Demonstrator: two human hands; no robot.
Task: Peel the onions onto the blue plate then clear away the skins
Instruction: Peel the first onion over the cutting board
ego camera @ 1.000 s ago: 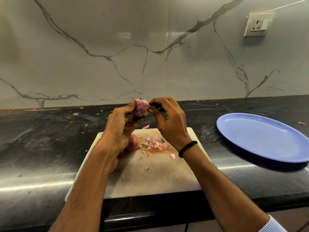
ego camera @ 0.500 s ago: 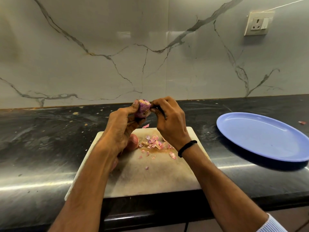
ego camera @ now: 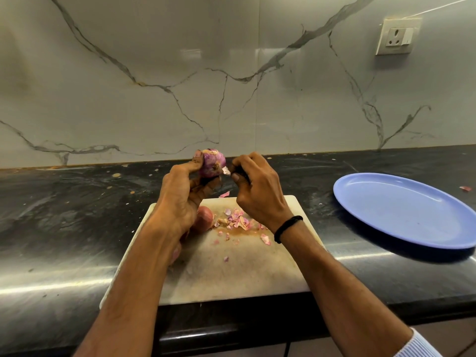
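Observation:
My left hand (ego camera: 184, 194) holds a small purple onion (ego camera: 212, 163) up above the far edge of the white cutting board (ego camera: 231, 274). Just right of the onion, my right hand (ego camera: 257, 191) pinches a pale flake of onion skin (ego camera: 226, 171) between thumb and fingertips. An unpeeled reddish onion (ego camera: 204, 219) lies on the board, partly hidden behind my left wrist. A heap of pink skin scraps (ego camera: 238, 221) lies on the board under my right hand. The blue plate (ego camera: 401, 210) sits empty on the counter to the right.
The black stone counter (ego camera: 64, 215) is strewn with small crumbs and skin bits, one at the far right (ego camera: 465, 188). A marble backsplash rises behind, with a wall socket (ego camera: 396, 37) at the upper right. The board overhangs the counter's front edge.
My left hand has turned the onion, which now shows more bare purple surface. My right hand has pulled slightly away to the right with a flake of skin.

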